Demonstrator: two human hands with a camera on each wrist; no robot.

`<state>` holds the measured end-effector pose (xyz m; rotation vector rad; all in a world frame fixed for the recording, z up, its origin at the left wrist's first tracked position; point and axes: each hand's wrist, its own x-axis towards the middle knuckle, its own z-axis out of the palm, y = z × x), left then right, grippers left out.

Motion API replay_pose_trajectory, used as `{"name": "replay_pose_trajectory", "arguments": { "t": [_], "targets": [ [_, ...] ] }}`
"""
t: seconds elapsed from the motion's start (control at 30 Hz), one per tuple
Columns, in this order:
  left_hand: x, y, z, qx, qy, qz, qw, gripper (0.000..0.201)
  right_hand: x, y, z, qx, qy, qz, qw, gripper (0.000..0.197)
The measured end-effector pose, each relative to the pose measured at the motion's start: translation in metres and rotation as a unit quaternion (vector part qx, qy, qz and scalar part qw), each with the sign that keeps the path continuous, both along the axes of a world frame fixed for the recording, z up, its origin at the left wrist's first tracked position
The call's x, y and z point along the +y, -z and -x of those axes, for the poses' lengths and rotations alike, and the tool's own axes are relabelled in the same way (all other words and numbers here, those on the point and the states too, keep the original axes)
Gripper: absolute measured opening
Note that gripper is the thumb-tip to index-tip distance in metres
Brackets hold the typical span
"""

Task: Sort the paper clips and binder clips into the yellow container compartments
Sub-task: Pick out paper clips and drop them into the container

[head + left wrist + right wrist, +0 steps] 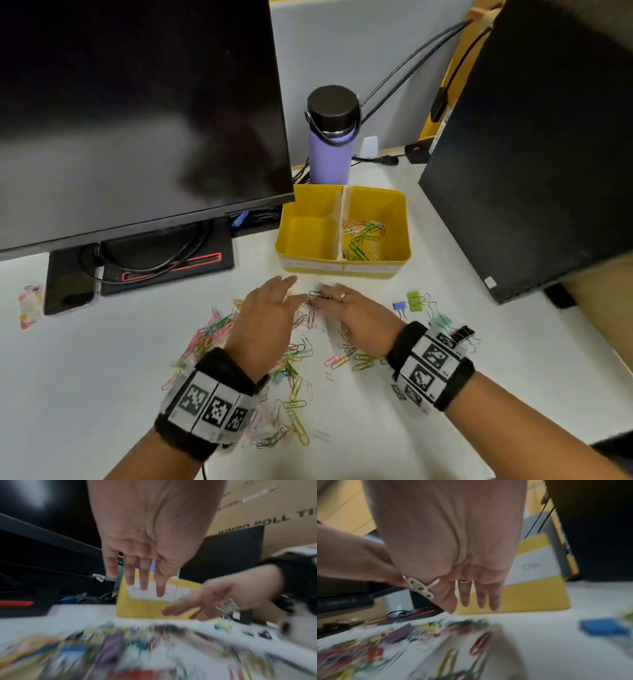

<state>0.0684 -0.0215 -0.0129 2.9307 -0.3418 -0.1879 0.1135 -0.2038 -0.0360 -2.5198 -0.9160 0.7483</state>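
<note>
Early stage — right compartment of yellow container (342, 272) holds few paper clips (363, 233); binder clips (414, 300) unsorted. Left hand (263, 318), right hand (359, 322) — fingers extended, empty.

The yellow plastic two-compartment container (342, 275) is open-topped and can be reached from above. The large black monitor (137, 102) overhangs the white counter (513, 342) on the left; in the head view its lower right corner overlaps the container's rear left corner. A purple metal bottle with black lid (330, 154) stands upright just behind the container. A black flat panel (531, 154) walls the right side, and a bare lane of counter runs between it and the container. The heap of coloured wire paper clips (294, 380) covers the centre, with coloured binder clips (414, 301) to its right. The left grip (263, 318) and right grip (356, 318) occupy the strip between heap and container.
</note>
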Motion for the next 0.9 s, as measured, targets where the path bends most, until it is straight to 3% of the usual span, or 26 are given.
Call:
{"name": "replay_pose_trajectory", "arguments": {
  "t": [0.07, 0.1, 0.23, 0.33, 0.43, 0.57, 0.7, 0.8, 0.9],
  "targets": [
    [0.003, 0.018, 0.021, 0.064, 0.024, -0.097, 0.993, 0.060, 0.010, 0.001, 0.001, 0.001, -0.044, 0.064, 0.997, 0.078],
    [0.006, 0.025, 0.029, 0.074, 0.024, -0.123, 0.989, 0.054, 0.013, 0.002, 0.002, -0.006, -0.064, 0.092, 0.994, 0.078],
    [0.017, 0.033, 0.044, 0.120, -0.018, -0.176, 0.977, 0.056, 0.002, 0.018, 0.005, -0.039, -0.091, 0.135, 0.986, 0.079],
    [0.021, 0.035, 0.043, 0.109, -0.017, -0.152, 0.982, 0.056, -0.018, 0.016, 0.013, -0.039, -0.068, 0.130, 0.988, 0.074],
    [0.019, 0.026, 0.042, 0.154, -0.030, -0.151, 0.976, 0.051, -0.020, -0.002, 0.018, -0.066, -0.041, 0.133, 0.988, 0.060],
    [0.014, 0.033, 0.045, 0.138, -0.049, -0.114, 0.983, 0.058, 0.009, -0.007, 0.025, -0.025, -0.094, 0.093, 0.991, 0.066],
    [0.015, 0.029, 0.043, 0.142, -0.050, -0.123, 0.981, 0.055, 0.004, -0.003, 0.037, -0.007, -0.141, 0.133, 0.981, 0.064],
    [0.019, 0.023, 0.043, 0.111, -0.029, -0.029, 0.993, 0.051, -0.021, -0.005, 0.046, -0.029, -0.158, 0.099, 0.982, 0.057],
    [0.023, 0.030, 0.058, 0.034, 0.037, -0.001, 0.999, 0.053, -0.042, 0.001, 0.044, -0.036, -0.057, 0.037, 0.997, 0.056]
  ]
}}
